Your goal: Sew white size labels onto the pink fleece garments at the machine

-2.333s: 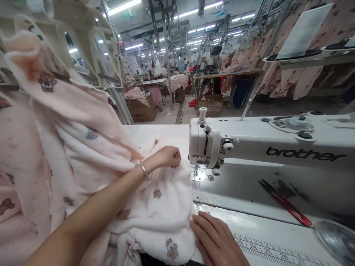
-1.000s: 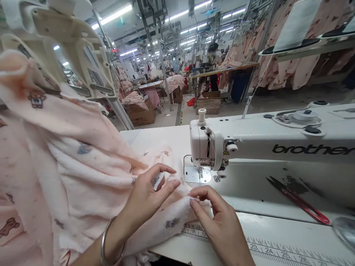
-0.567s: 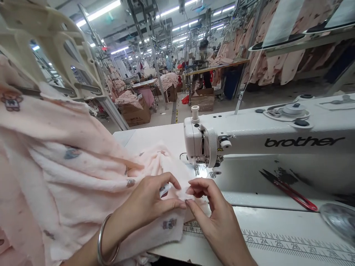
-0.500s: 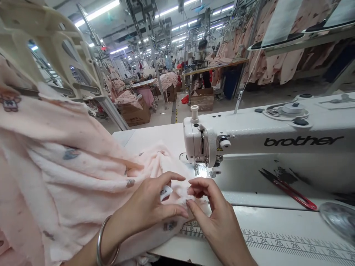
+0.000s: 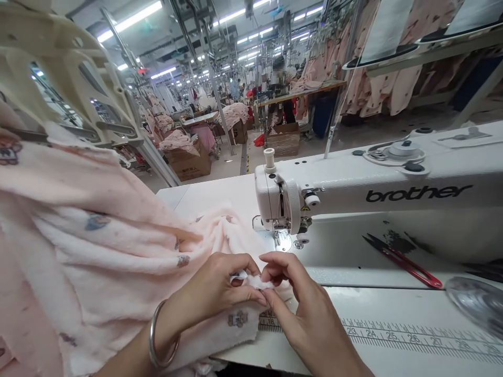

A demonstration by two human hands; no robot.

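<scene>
Soft pale-pink fleece fabric (image 5: 129, 283) printed with small figures spreads over the left of the table, its edge bunched in front of the sewing machine (image 5: 271, 199). My left hand (image 5: 220, 283), with a bangle at the wrist, pinches that bunched edge between thumb and fingers. A small white label (image 5: 239, 275) shows partly inside its grip. Close against it, my right hand (image 5: 304, 303) has thumb and fingertips closed on the same edge from the right. Both hands are just in front of the lit needle plate (image 5: 283, 241), and the fabric is not under the presser foot.
Red-handled thread snips (image 5: 408, 267) lie right of the needle, below the machine arm. A ruler strip (image 5: 393, 335) runs along the table front. A clear round object (image 5: 475, 303) sits at far right. A cream plastic frame (image 5: 66, 78) stands at left. Cardboard boxes (image 5: 190, 162) stand beyond.
My left fingers have closed from a spread position onto the fabric edge, gathering it up beside the right fingertips. The fabric's lower edge now shows more. The view has shifted slightly.
</scene>
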